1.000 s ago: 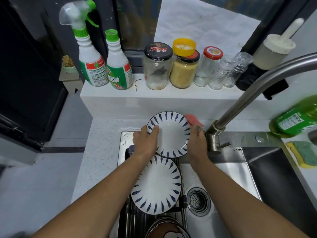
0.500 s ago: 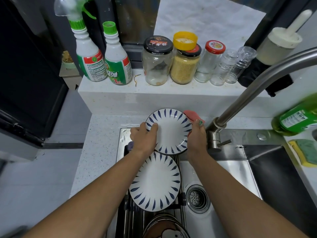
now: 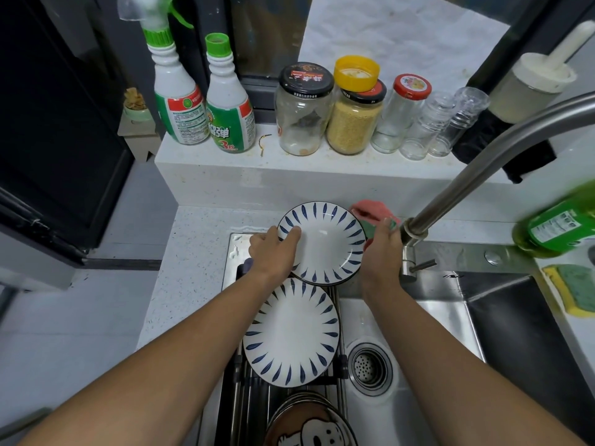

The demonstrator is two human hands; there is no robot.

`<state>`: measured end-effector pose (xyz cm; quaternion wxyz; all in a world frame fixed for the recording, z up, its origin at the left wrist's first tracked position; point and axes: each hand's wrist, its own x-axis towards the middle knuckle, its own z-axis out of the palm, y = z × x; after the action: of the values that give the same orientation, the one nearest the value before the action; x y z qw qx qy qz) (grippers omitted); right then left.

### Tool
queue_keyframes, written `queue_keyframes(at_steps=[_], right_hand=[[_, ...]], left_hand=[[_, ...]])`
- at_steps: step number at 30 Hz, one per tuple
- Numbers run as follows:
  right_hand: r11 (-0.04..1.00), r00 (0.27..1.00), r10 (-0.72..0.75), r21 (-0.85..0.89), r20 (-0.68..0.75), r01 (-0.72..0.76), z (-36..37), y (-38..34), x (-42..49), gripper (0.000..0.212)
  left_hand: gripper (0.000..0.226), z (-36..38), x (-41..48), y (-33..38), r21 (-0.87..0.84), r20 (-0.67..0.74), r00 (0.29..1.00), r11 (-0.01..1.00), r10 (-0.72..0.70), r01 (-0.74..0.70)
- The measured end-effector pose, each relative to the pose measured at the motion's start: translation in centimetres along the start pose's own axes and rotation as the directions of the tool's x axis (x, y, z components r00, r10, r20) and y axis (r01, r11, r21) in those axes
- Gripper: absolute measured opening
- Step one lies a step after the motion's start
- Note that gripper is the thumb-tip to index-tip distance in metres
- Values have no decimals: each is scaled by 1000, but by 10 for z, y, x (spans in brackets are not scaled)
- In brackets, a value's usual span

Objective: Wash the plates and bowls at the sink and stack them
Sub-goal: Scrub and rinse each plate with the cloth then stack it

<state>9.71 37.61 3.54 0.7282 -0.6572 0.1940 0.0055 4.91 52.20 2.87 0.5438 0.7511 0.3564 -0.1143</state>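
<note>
A white plate with blue leaf marks (image 3: 325, 243) is held tilted over the back of the sink. My left hand (image 3: 273, 255) grips its left rim, thumb on the face. On the plate's right edge, my right hand (image 3: 381, 252) holds a pink and green cloth (image 3: 370, 212) that sticks out behind the rim. A second blue-marked plate (image 3: 289, 333) lies flat on the metal rack (image 3: 244, 391) just below. Nearer me on the rack sits a stack of brown dishes with a cartoon face (image 3: 309, 426).
The steel faucet (image 3: 476, 175) arches over from the right, its base beside my right hand. The drain strainer (image 3: 370, 370) lies in the sink basin. Spray bottles (image 3: 180, 101) and jars (image 3: 302, 111) line the ledge. A green soap bottle (image 3: 560, 223) and sponge (image 3: 573, 291) sit at right.
The held plate has tipped a little flatter, showing more of its face. Both hands keep the same grip, and my view has moved closer to the sink.
</note>
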Motion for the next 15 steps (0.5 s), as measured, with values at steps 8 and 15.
queue_keyframes(at_steps=[8, 15], right_hand=[[973, 975, -220, -74, 0, 220, -11, -15, -3, 36], [933, 951, -308, -186, 23, 307, -27, -37, -21, 30]], left_hand=[[48, -3, -7, -1, -71, -12, 1000, 997, -21, 21], [68, -5, -10, -5, -93, -7, 1000, 996, 8, -8]])
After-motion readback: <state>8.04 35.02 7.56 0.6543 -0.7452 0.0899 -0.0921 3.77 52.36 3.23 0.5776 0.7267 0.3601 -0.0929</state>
